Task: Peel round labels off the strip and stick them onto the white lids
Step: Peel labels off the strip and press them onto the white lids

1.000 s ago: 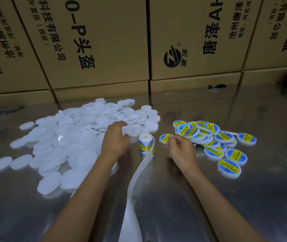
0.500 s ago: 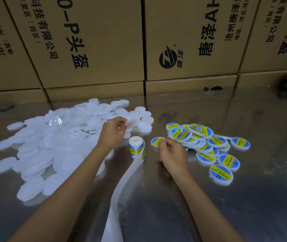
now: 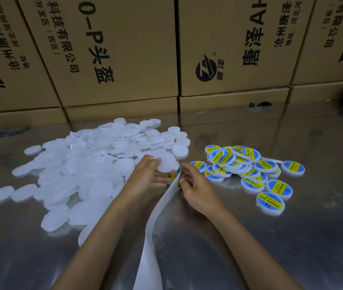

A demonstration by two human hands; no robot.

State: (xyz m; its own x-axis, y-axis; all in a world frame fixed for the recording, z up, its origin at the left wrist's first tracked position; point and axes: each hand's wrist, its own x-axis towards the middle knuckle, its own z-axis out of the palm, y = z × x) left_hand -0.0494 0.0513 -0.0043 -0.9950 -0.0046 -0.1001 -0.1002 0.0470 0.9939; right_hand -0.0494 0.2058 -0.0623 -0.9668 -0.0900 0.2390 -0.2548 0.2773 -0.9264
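Lid pinched blank in our left hand; our right hand fingers the label roll, grip unclear. Next we peel one label and press it on.

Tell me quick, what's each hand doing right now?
Left hand: holding a blank white lid.
Right hand: fingertips at the label roll; grip cannot be told.

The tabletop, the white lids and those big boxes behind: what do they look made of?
Tabletop: likely polished sheet metal; it mirrors the boxes. White lids: apparently translucent, matte plastic; light glows through the one in the left hand. Boxes: brown cardboard, matte, printed in black.
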